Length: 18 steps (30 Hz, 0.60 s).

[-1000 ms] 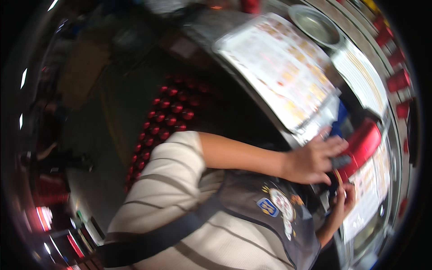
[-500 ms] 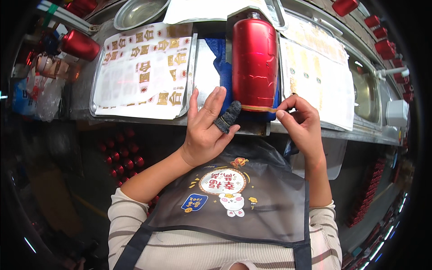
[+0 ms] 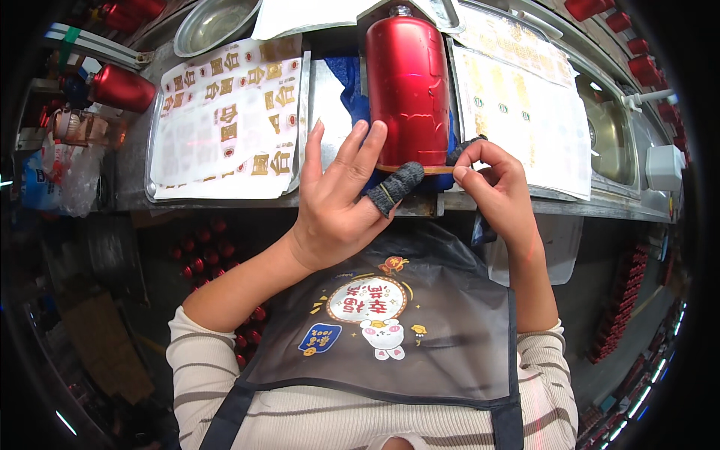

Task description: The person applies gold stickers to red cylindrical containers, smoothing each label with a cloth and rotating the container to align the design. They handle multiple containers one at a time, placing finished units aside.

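Observation:
A glossy red metallic bottle lies on its side on a blue cloth, its neck pointing away from me. Around its near end runs a thin orange-gold strip. My right hand pinches the strip's right end between thumb and finger. My left hand is spread, and its index finger, in a dark grey knitted finger cover, is at the strip against the bottle's base. Another dark cover shows on a right-hand finger.
Left of the bottle, a metal tray bears a white sheet with gold and red decals. More decal sheets lie to the right, beside a sink. A metal bowl and another red bottle stand at the left.
My left hand has moved in so its covered index finger meets the strip at the bottle's base. The right hand keeps its pinch. The whole view has shifted slightly.

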Each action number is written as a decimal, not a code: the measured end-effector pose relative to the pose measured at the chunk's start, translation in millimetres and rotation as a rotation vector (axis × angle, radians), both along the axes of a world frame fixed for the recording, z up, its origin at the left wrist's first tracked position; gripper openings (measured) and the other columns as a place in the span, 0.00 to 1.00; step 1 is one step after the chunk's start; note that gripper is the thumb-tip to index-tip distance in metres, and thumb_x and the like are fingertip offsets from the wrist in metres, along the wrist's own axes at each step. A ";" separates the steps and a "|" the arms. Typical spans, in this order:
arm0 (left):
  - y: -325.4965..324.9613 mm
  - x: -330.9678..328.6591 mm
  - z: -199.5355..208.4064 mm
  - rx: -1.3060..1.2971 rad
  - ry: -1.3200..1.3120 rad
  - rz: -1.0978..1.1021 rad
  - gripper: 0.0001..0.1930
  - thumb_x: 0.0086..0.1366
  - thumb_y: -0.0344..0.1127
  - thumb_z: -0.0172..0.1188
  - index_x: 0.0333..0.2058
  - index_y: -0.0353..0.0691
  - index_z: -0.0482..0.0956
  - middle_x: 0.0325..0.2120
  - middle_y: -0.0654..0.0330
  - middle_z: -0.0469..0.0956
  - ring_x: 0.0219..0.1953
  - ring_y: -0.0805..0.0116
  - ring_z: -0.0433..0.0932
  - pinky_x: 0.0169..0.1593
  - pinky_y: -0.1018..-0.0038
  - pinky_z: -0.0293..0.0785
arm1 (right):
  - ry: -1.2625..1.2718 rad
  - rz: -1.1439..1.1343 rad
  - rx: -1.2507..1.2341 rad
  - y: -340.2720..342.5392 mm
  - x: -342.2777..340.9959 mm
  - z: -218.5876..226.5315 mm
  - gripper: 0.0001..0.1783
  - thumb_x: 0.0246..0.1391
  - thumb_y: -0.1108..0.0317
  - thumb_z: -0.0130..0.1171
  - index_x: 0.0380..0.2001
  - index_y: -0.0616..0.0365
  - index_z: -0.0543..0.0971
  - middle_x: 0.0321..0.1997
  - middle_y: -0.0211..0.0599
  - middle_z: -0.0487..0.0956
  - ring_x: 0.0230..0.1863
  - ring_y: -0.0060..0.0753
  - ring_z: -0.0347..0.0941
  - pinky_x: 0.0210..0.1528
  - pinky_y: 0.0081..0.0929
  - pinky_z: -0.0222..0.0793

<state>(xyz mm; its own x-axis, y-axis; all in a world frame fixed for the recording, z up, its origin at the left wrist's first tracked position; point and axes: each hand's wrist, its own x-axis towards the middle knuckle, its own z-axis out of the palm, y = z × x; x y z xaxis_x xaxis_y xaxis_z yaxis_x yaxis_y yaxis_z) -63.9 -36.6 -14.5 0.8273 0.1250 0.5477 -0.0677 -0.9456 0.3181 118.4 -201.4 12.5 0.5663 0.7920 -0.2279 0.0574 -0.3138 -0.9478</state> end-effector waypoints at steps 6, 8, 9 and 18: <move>-4.8 19.3 17.6 0.131 -0.036 -0.019 0.14 0.45 0.32 0.68 0.35 0.44 0.85 0.61 0.41 0.69 0.60 0.38 0.71 0.61 0.34 0.54 | 0.019 0.008 -0.004 1.9 1.0 -4.1 0.03 0.56 0.74 0.58 0.32 0.62 0.75 0.26 0.19 0.73 0.21 0.05 0.61 0.22 0.11 0.53; -13.0 35.8 17.6 0.176 -0.080 -0.009 0.07 0.45 0.34 0.66 0.26 0.42 0.83 0.60 0.44 0.72 0.59 0.35 0.71 0.60 0.31 0.55 | 0.017 -0.008 0.029 1.0 0.3 -8.9 0.03 0.56 0.74 0.58 0.32 0.62 0.76 0.28 0.20 0.73 0.22 0.05 0.62 0.23 0.11 0.54; -14.9 40.2 16.6 0.197 -0.086 0.027 0.12 0.45 0.35 0.67 0.33 0.43 0.86 0.60 0.45 0.72 0.60 0.38 0.71 0.60 0.33 0.56 | 0.016 -0.019 0.047 -0.1 -0.1 -9.8 0.03 0.55 0.74 0.59 0.31 0.63 0.76 0.28 0.21 0.73 0.22 0.05 0.62 0.24 0.11 0.55; 2.1 12.8 -11.0 -0.263 -0.121 0.051 0.31 0.49 0.34 0.74 0.53 0.33 0.78 0.61 0.41 0.68 0.63 0.44 0.69 0.64 0.42 0.57 | 0.040 0.018 0.031 -0.6 -5.6 2.6 0.04 0.53 0.75 0.61 0.30 0.59 0.75 0.27 0.17 0.70 0.22 0.02 0.57 0.24 0.08 0.49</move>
<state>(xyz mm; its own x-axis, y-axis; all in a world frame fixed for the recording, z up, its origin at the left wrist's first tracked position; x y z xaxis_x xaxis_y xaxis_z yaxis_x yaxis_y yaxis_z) -51.1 -34.5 -25.5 0.7472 0.3154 0.5850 -0.0749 -0.8347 0.5456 112.8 -201.9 15.1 0.5425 0.8093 -0.2252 0.0246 -0.2832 -0.9587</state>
